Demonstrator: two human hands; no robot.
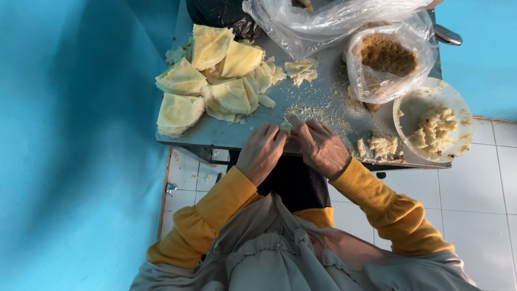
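My left hand (262, 151) and my right hand (321, 147) meet at the near edge of a grey metal table (237, 134). Between their fingertips is a small pale piece of dough or wrapper (287, 124), pinched from both sides. A pile of folded yellow wrappers (215, 78) lies on the table's left half. At the right a white bowl (455, 102) holds lumps of pale filling (433, 129). Both sleeves are yellow.
A clear plastic bag of brown crumbs (388, 56) sits behind the bowl, with another crumpled clear bag (323, 21) at the back. Loose filling lumps (379, 146) and crumbs lie near my right hand. A blue wall rises at left; white floor tiles are below.
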